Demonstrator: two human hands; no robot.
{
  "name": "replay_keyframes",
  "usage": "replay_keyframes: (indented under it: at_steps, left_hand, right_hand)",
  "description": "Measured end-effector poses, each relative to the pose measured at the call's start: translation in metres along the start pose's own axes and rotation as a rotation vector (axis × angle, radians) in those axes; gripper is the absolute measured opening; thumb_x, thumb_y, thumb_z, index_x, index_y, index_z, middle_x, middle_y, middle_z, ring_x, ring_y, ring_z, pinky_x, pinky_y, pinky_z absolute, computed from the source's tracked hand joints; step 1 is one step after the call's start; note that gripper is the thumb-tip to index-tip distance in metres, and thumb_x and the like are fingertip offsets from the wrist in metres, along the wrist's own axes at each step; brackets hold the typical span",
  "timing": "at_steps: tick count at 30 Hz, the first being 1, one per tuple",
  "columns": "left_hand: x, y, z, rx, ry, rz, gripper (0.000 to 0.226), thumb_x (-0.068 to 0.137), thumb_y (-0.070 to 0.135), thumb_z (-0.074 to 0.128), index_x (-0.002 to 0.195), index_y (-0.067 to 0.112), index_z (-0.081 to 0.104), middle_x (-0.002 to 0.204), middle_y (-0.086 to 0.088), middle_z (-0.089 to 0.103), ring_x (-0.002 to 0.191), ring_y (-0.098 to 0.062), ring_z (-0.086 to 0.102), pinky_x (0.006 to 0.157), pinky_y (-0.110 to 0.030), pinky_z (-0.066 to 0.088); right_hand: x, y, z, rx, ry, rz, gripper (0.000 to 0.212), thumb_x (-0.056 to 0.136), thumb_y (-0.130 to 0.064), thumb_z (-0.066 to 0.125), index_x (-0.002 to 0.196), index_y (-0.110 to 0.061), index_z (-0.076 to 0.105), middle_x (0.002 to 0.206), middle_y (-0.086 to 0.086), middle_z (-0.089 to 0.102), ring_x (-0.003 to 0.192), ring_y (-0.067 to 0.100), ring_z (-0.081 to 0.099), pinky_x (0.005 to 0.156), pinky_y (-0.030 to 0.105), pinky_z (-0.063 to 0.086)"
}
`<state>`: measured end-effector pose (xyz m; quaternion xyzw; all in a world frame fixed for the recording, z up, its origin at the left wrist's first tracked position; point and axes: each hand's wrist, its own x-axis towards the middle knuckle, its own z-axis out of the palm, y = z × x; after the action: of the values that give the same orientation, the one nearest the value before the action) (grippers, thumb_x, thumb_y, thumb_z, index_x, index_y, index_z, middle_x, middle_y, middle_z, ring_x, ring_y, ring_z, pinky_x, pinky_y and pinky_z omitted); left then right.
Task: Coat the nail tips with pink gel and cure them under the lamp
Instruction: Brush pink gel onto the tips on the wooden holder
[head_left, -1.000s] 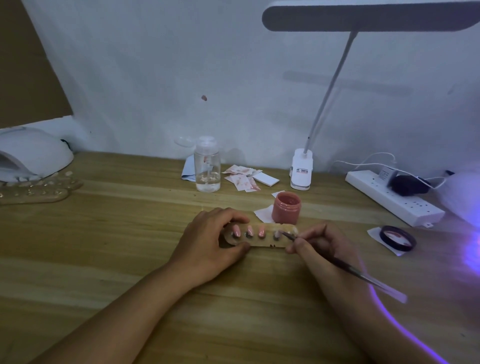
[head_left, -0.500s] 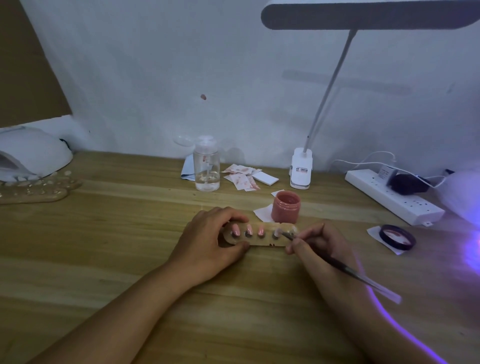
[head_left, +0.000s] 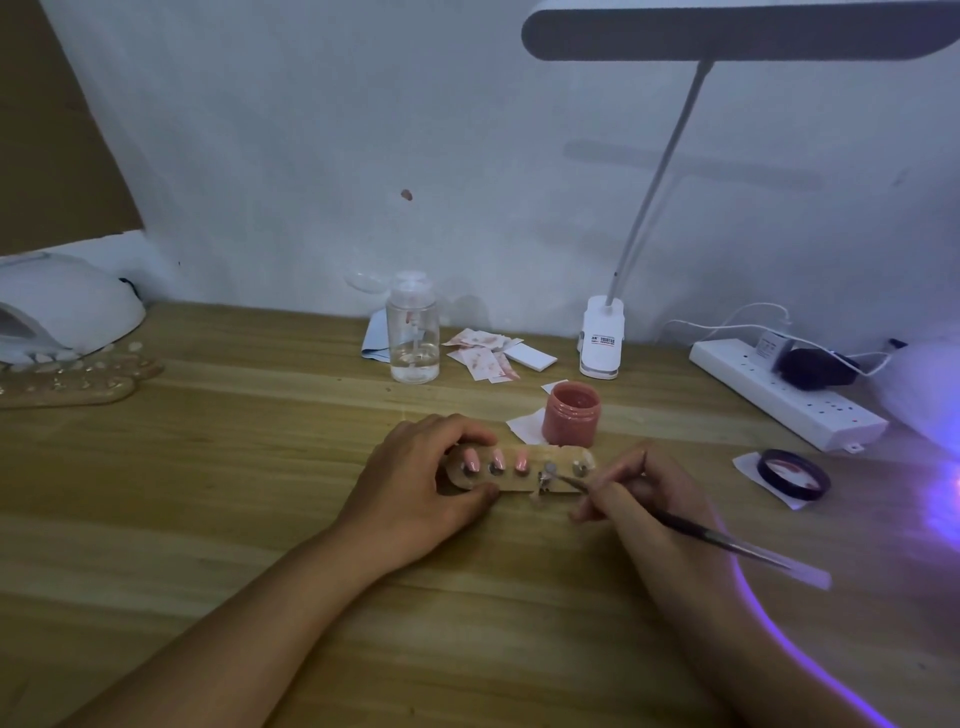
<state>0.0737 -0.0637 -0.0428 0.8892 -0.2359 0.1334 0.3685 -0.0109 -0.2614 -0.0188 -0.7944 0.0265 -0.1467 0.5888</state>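
A small wooden holder (head_left: 514, 483) lies mid-table with several nail tips standing on it. Three tips on its left (head_left: 496, 460) are pink; the two on the right look clear. My left hand (head_left: 421, 480) grips the holder's left end between thumb and fingers. My right hand (head_left: 641, 491) pinches a thin brush (head_left: 727, 543), whose tip touches the fourth nail tip (head_left: 549, 470). An open jar of pink gel (head_left: 571, 415) stands just behind the holder. A white curing lamp (head_left: 62, 312) sits at the far left.
Two more wooden holders with tips (head_left: 78, 382) lie before the curing lamp. A clear pump bottle (head_left: 413, 332), stained paper wipes (head_left: 483, 353), a desk lamp base (head_left: 601, 338), a power strip (head_left: 784, 395) and the jar's dark lid (head_left: 792, 474) stand behind and right. Purple light glows at right.
My right hand has drawn the brush a little to the right along the fourth nail tip. My left hand and the holder have stayed put.
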Motion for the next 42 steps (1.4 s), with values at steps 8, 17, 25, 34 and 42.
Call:
replay_keyframes:
  at_steps: [8, 17, 25, 34, 42]
  left_hand:
    - [0.0, 0.001, 0.0, -0.003, 0.015, 0.014, 0.038, 0.075, 0.034, 0.079, 0.11, 0.037, 0.066, 0.098, 0.022, 0.063, 0.1, -0.004, 0.055, 0.088, -0.034, 0.048]
    - [0.0, 0.002, 0.001, 0.011, 0.021, -0.059, 0.052, 0.082, 0.038, 0.076, 0.129, 0.03, 0.055, 0.113, 0.018, 0.063, 0.11, -0.003, 0.058, 0.094, -0.03, 0.049]
    - [-0.007, 0.014, -0.003, 0.213, 0.184, 0.064, 0.061, 0.077, 0.034, 0.077, 0.131, 0.026, 0.049, 0.125, 0.01, 0.054, 0.116, -0.01, 0.05, 0.095, -0.023, 0.04]
    - [-0.02, 0.055, 0.016, -0.52, -0.005, 0.007, 0.022, 0.084, 0.016, 0.077, 0.102, 0.026, 0.071, 0.094, 0.013, 0.071, 0.08, -0.001, 0.065, 0.069, -0.017, 0.049]
    - [-0.018, 0.053, 0.017, -0.65, 0.023, -0.021, 0.021, 0.084, 0.006, 0.075, 0.099, 0.021, 0.076, 0.102, -0.001, 0.072, 0.083, -0.014, 0.068, 0.076, -0.033, 0.054]
  right_hand:
    - [0.0, -0.002, 0.001, -0.032, 0.032, -0.092, 0.005, 0.095, -0.024, 0.056, 0.091, -0.025, 0.054, 0.079, -0.013, 0.075, 0.082, -0.008, 0.065, 0.074, 0.008, 0.04]
    - [-0.007, -0.005, 0.014, -0.838, -0.086, -0.537, 0.008, 0.088, -0.034, 0.064, 0.091, -0.031, 0.057, 0.087, -0.016, 0.063, 0.085, 0.008, 0.056, 0.075, 0.036, 0.048]
    - [-0.009, -0.006, 0.015, -0.67, 0.019, -0.55, 0.021, 0.08, -0.019, 0.073, 0.089, -0.025, 0.054, 0.084, -0.015, 0.06, 0.082, 0.009, 0.057, 0.074, 0.033, 0.047]
    - [-0.008, 0.0, 0.004, 0.033, 0.039, -0.248, 0.032, 0.085, -0.006, 0.07, 0.094, -0.03, 0.051, 0.091, -0.013, 0.075, 0.093, 0.001, 0.069, 0.075, 0.011, 0.05]
    - [-0.004, -0.002, 0.006, 0.068, 0.017, -0.197, 0.024, 0.085, -0.003, 0.069, 0.097, -0.014, 0.052, 0.087, -0.015, 0.074, 0.084, 0.0, 0.069, 0.074, 0.01, 0.05]
